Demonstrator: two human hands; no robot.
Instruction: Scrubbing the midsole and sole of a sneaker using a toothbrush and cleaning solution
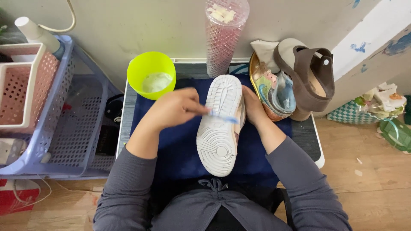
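my left hand (175, 109) pinches a blue toothbrush (222, 118) on the white sole of the sneaker (219, 124); my right hand (253, 105) grips the sneaker's side, sole-up over the blue cloth (180, 145) on the table (310, 137); hard scrubbing could flick suds, or my elbow could tip the green bowl (151, 73).

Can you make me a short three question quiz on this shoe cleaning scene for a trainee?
1. True or false: the white sneaker lies sole up on the blue cloth.
2. Which hand holds the toothbrush? A left hand, B right hand.
3. What colour is the bowl behind the left hand?

Key
1. True.
2. A; the right hand steadies the sneaker's side.
3. Bright yellow-green, with something pale inside.
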